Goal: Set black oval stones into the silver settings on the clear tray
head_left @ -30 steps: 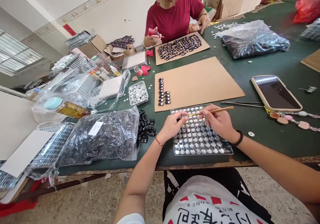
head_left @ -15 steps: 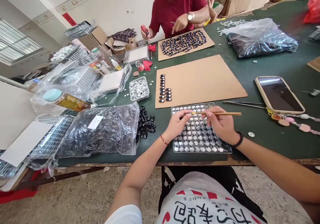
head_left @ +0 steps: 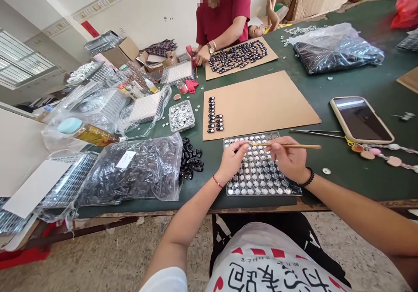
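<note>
My right hand (head_left: 290, 158) is closed round a thin wooden-handled brush (head_left: 305, 146), its tip pointing left. The tip meets the fingertips of my left hand (head_left: 233, 159), which are pinched together on something too small to make out. Both hands are over a clear plastic tray (head_left: 261, 192) filled with rows of small white round pieces. Just beyond the tray lies a cardboard sheet (head_left: 261, 102) with several small black pieces with white spots (head_left: 211, 115) along its left side. Loose black pieces (head_left: 192, 163) lie left of my left hand.
A bag of black pieces (head_left: 140, 170) and a tub of metal discs (head_left: 182, 115) are on the left. On the right are a phone (head_left: 362, 120), tweezers (head_left: 316, 132) and a loose disc (head_left: 326, 171). Across the table, a person in red (head_left: 225, 18) works beside a filled cardboard sheet (head_left: 272, 58).
My hands stay over the tray, with the brush shifted slightly right. The co-worker's hands have come together at the left of the filled sheet. The view has shifted slightly.
</note>
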`<state>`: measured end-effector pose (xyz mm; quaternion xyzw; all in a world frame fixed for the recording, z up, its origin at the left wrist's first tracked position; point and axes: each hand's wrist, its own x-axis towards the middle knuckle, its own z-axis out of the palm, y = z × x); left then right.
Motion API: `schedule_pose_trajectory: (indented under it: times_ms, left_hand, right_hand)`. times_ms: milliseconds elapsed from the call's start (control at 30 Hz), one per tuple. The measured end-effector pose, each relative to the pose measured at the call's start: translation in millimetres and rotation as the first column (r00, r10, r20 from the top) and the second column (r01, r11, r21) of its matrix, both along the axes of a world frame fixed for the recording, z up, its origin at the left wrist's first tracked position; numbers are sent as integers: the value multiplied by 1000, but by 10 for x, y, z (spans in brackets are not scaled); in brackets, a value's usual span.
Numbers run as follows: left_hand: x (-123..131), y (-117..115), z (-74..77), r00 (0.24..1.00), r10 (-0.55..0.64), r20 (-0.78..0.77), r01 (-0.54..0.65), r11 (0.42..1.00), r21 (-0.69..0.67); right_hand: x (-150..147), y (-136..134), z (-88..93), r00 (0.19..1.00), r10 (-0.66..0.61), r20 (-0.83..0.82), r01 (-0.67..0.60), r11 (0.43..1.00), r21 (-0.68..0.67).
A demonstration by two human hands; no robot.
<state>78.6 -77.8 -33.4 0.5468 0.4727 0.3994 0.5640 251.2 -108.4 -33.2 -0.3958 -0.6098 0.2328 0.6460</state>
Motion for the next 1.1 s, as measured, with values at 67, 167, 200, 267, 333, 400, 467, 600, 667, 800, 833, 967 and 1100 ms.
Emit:
schedule_pose_trajectory:
  times_ms: [67, 167, 200, 267, 333, 400, 467, 600, 667, 800, 833, 967, 1100]
  left_hand:
    - [-51, 47, -27, 989, 115, 94, -108, 992, -70]
    - [-71, 71, -41, 962, 169, 214, -144, 981, -129]
    - [-65, 76, -31, 961, 146, 233, -119, 985, -126]
    - [-73, 120, 14, 962, 100, 254, -73, 991, -113]
    - [-159, 245, 86, 941, 119, 317, -90, 990, -106]
    - [-327, 430, 156, 864, 217, 455, -174, 975, -136]
    - [-511, 591, 183, 747, 327, 579, -229, 944, -237]
    - [-556, 566, 83, 766, 348, 541, -93, 892, -442]
    - [-398, 408, 36, 855, 216, 472, -16, 920, -393]
    - [-115, 104, 63, 989, -25, 149, 44, 991, -128]
    - [-82, 58, 82, 996, -83, 37, 85, 995, -57]
    - [-28, -57, 149, 924, -230, -306, 275, 955, 114]
    - [11, -163, 198, 880, -298, -370, 383, 906, 181]
  right_hand:
    - [32, 1, 44, 988, -75, -139, 84, 994, 66]
    - [61, 2, 94, 963, -123, -239, 149, 984, 95]
    - [62, 2, 100, 969, -102, -227, 124, 988, 86]
    - [56, 1, 101, 981, -52, -186, 63, 997, 54]
    - [53, 3, 98, 984, -50, -172, 55, 998, 25]
    - [56, 3, 103, 981, -81, -176, 80, 997, -10]
    - [61, 1, 113, 978, -105, -181, 101, 994, -29]
    - [42, -3, 109, 982, -100, -161, 96, 995, -30]
    - [27, 0, 89, 986, -71, -153, 67, 997, -34]
    - [19, 9, 47, 992, 16, -124, -26, 996, -80]
    - [21, 11, 40, 993, 29, -113, -40, 995, -93]
    - [20, 8, 22, 996, 84, -41, -89, 984, -155]
    - [24, 2, 7, 997, 67, 48, -57, 982, -182]
